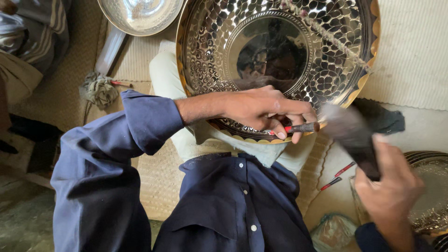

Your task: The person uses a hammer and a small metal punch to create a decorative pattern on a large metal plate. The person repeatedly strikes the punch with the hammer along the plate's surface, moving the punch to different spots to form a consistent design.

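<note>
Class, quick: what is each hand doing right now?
Left hand: closed on a chisel at the tray rim.
Right hand: closed on a hammer.

The engraved brass tray (280, 46) fills the lap, blocking the upper middle. Two red-tipped punches (337, 176) lie on the mat (158, 182) near its right edge; left of the tray, bare mat offers passage.

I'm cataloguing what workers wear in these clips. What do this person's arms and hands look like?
Both hands are bare: no gloves, rings or watch visible. The left hand comes from a dark blue shirt sleeve pushed up the forearm. The right hand shows only a sliver of dark blue cuff at the wrist.
</note>
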